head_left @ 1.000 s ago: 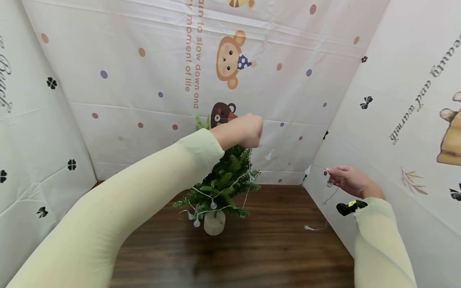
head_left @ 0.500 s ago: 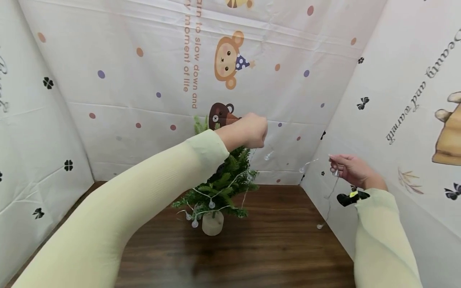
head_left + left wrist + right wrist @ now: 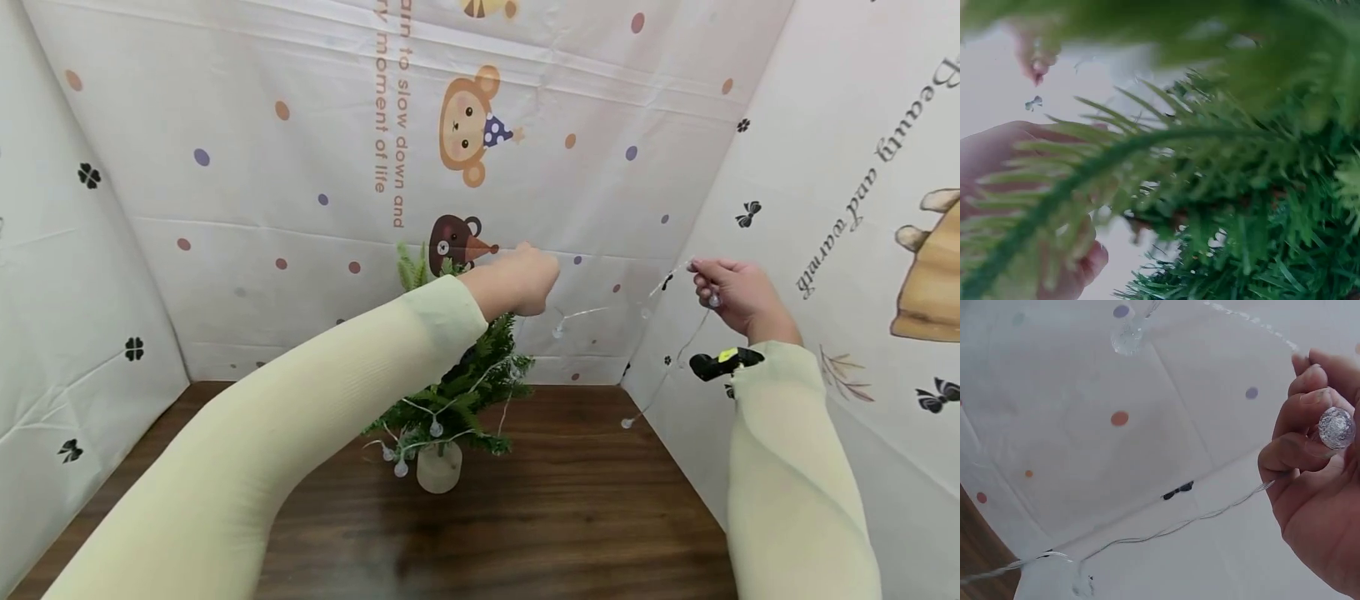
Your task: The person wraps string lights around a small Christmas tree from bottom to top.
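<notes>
A small green artificial Christmas tree with a pale round base stands on the table. Clear-bulb string lights loop around its lower branches. My left hand is beside the upper tree, fingers curled on the string lights, its grip facing away from the head camera. In the left wrist view, branches cover much of that hand. Out to the right, my right hand pinches the wire between thumb and fingertips; one bulb lies against its fingers. Wire runs toward the left hand, and a loose tail hangs below.
White printed cloth walls enclose the back and both sides. Dark brown wooden tabletop lies beneath the tree. A black wrist device with a yellow patch sits at the right cuff.
My right hand has risen, drawing the string lights up with it; the hanging tail swings. My left hand has shifted slightly right relative to the tree. The head view has turned a little right.
</notes>
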Action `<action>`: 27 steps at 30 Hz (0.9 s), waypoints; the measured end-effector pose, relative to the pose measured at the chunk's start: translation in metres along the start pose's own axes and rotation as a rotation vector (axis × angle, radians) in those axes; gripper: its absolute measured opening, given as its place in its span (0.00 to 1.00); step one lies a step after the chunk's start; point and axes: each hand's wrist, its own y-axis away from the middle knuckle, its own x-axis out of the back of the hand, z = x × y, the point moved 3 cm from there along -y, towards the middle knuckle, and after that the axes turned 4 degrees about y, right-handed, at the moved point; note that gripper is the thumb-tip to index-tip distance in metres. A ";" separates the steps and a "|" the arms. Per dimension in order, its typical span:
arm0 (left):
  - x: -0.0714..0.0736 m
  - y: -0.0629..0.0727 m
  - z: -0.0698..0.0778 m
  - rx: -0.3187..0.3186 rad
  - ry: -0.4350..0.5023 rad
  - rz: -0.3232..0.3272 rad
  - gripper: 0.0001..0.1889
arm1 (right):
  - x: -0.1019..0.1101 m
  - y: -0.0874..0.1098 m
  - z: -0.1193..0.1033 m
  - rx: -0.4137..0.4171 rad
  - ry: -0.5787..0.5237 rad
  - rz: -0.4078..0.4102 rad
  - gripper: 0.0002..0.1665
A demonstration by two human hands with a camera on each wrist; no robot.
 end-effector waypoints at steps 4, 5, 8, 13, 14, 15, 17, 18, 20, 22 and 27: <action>-0.003 0.003 -0.004 0.035 -0.035 -0.007 0.06 | -0.011 -0.005 -0.014 -0.012 0.092 0.001 0.15; -0.003 0.004 -0.004 0.032 -0.057 -0.003 0.06 | -0.015 -0.007 -0.018 -0.010 0.120 0.001 0.15; -0.003 0.005 -0.007 0.023 -0.087 0.012 0.07 | -0.030 -0.017 -0.030 0.007 0.223 0.012 0.16; 0.007 0.009 -0.020 0.035 -0.026 0.048 0.08 | -0.062 -0.035 -0.050 0.053 0.480 0.046 0.13; 0.010 0.010 -0.026 0.040 -0.005 0.060 0.10 | -0.070 -0.038 -0.054 0.065 0.545 0.051 0.15; 0.014 0.012 -0.032 0.044 0.014 0.068 0.13 | -0.078 -0.041 -0.058 0.077 0.609 0.055 0.18; 0.021 0.016 -0.045 0.042 0.062 0.092 0.20 | -0.093 -0.046 -0.065 0.103 0.735 0.065 0.25; 0.025 0.019 -0.053 0.040 0.088 0.107 0.23 | -0.100 -0.047 -0.068 0.114 0.780 0.068 0.27; 0.032 0.027 -0.070 0.035 0.141 0.144 0.26 | -0.113 -0.051 -0.074 0.136 0.832 0.070 0.29; 0.037 0.034 -0.089 0.034 0.191 0.185 0.28 | -0.125 -0.054 -0.078 0.152 0.859 0.078 0.27; 0.042 0.057 -0.134 0.114 0.342 0.262 0.21 | -0.149 -0.064 -0.087 0.179 0.889 0.095 0.24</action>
